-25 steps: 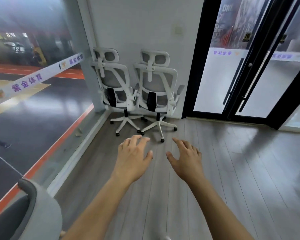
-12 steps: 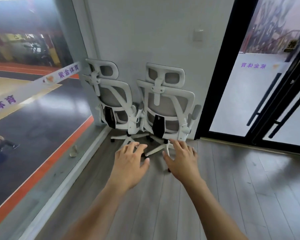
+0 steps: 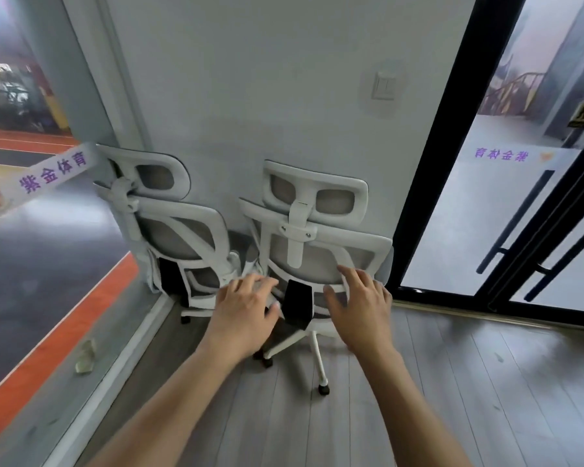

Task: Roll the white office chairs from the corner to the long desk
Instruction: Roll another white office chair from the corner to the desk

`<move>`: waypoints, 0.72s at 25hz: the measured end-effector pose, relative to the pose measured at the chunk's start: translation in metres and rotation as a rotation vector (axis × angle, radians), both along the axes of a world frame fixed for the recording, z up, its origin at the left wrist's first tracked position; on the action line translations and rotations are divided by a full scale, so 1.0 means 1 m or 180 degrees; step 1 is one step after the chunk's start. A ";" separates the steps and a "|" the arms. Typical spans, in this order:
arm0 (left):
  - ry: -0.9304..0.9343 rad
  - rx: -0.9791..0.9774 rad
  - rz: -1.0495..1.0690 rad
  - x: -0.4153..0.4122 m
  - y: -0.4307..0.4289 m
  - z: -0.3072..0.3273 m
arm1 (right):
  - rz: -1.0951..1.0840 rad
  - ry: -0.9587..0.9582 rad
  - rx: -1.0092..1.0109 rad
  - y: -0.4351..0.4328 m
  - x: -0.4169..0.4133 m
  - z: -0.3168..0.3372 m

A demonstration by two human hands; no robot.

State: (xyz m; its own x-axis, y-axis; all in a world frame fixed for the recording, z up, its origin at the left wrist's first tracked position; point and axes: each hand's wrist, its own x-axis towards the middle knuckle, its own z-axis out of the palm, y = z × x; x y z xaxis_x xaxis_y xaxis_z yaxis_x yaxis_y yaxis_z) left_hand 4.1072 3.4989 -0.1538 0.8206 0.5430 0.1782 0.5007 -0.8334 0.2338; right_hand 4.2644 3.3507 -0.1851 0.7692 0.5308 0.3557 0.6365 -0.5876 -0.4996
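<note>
Two white mesh-backed office chairs stand side by side in the corner, backs toward me. The left chair (image 3: pixel 179 230) sits against the glass wall; the right chair (image 3: pixel 314 230) is straight ahead by the grey wall. Both my arms reach forward. My left hand (image 3: pixel 246 311) hovers with fingers spread in front of the right chair's lower left back. My right hand (image 3: pixel 361 308) is spread in front of its lower right back, fingertips at the frame edge. I cannot tell if either hand touches the chair. Neither grips anything. The long desk is out of view.
A glass wall (image 3: pixel 48 264) with a banner strip runs along the left. A black-framed glass door (image 3: pixel 506 214) with handles stands at the right. Grey plank floor (image 3: pixel 486 382) stretches behind and to the right of the chairs. A light switch (image 3: pixel 384 85) is on the wall.
I have come much closer to the chairs, which now fill the middle of the view. Both hands have reached forward up to the right chair's back. The grey chair at lower left is gone from view.
</note>
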 end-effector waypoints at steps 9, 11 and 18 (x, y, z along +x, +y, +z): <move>-0.0012 0.0050 -0.0138 0.138 0.131 0.007 | -0.0557 0.0069 0.0274 0.125 0.146 0.000; -0.0032 0.0091 -0.0137 0.160 0.159 0.007 | -0.0637 0.0068 0.0287 0.149 0.165 -0.006; -0.0147 -0.0334 -0.0437 0.211 0.262 -0.044 | -0.1081 -0.0353 0.0240 0.167 0.189 -0.054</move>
